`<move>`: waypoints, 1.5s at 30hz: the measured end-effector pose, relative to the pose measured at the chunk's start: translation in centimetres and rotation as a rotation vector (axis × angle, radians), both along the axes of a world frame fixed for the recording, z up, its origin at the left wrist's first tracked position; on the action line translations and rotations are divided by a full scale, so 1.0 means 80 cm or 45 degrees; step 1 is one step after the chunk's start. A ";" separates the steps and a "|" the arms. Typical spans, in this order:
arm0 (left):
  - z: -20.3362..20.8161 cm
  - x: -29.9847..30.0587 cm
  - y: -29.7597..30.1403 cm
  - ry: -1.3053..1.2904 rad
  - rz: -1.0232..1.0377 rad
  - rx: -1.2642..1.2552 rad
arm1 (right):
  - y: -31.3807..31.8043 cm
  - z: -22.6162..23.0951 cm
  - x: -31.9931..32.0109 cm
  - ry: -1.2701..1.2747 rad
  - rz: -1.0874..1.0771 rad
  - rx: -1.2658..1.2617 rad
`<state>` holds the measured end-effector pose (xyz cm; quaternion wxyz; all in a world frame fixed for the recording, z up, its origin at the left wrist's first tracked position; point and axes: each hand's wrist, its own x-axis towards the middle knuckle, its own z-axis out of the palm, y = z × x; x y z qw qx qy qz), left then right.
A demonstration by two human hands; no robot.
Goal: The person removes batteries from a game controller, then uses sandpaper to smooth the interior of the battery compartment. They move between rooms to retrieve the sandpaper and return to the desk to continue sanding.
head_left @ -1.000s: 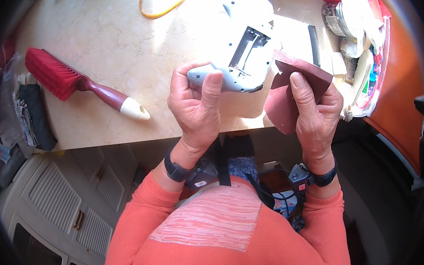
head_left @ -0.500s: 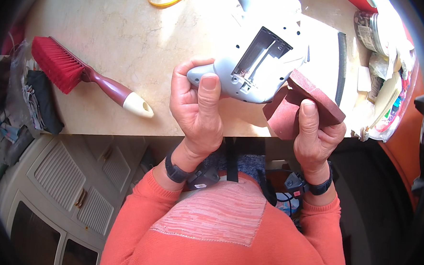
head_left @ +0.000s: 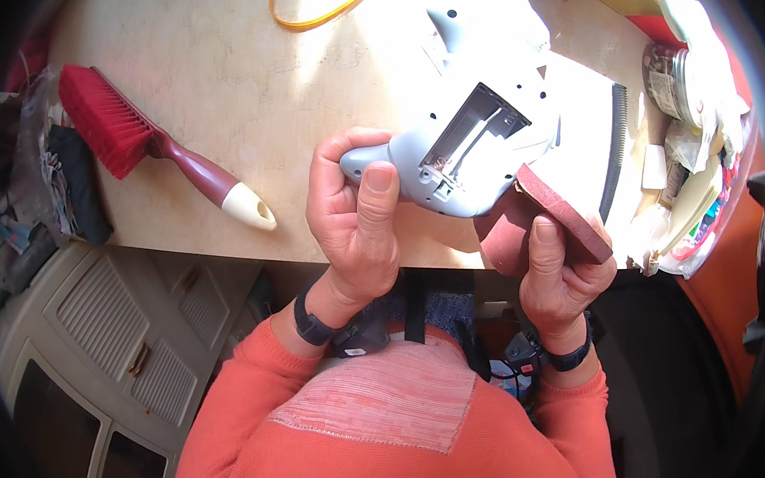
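— Left hand (head_left: 355, 216) first: what has it got?

— Its fingers are curled around the narrow end of a pale grey-blue power tool (head_left: 465, 144), thumb lying flat along the underside. That is a firm wrap, not a pinch.

— And where does the tool sit?

— It is held up over the near edge of the light worktop (head_left: 200, 82), turned base-up, so an open rectangular recess in its underside faces the camera. Its wide end reaches away across the worktop.

— Right hand?

— Right hand (head_left: 562, 270) is closed on a folded reddish-brown sanding sheet (head_left: 557, 218), thumb pressed on top and fingers underneath. The sheet's upper corner touches the lower right side of the tool.

— Anything else around them?

— A hand brush (head_left: 158, 149) with red bristles, a dark red handle and a cream tip lies on the worktop well to the left, pointing toward the left hand. A yellow loop of cord (head_left: 317, 10) lies at the far edge. A black comb-like strip (head_left: 614, 147) lies just right of the tool, and beyond it is a heap of clutter (head_left: 691, 125) against the right rim, too jumbled to sort out. Both wrists carry dark bands, and the sleeves are orange.
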<state>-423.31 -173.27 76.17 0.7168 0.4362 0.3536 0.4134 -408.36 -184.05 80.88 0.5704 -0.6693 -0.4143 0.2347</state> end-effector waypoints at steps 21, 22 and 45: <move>0.000 -0.001 -0.003 -0.089 -0.036 -0.021 | 0.009 0.004 0.002 -0.369 -0.095 -0.174; 0.000 -0.001 -0.003 -0.095 -0.042 -0.007 | 0.010 0.007 0.004 -0.399 -0.147 -0.197; -0.015 0.010 -0.006 0.280 0.017 0.288 | 0.059 0.048 -0.007 -0.622 0.220 -0.558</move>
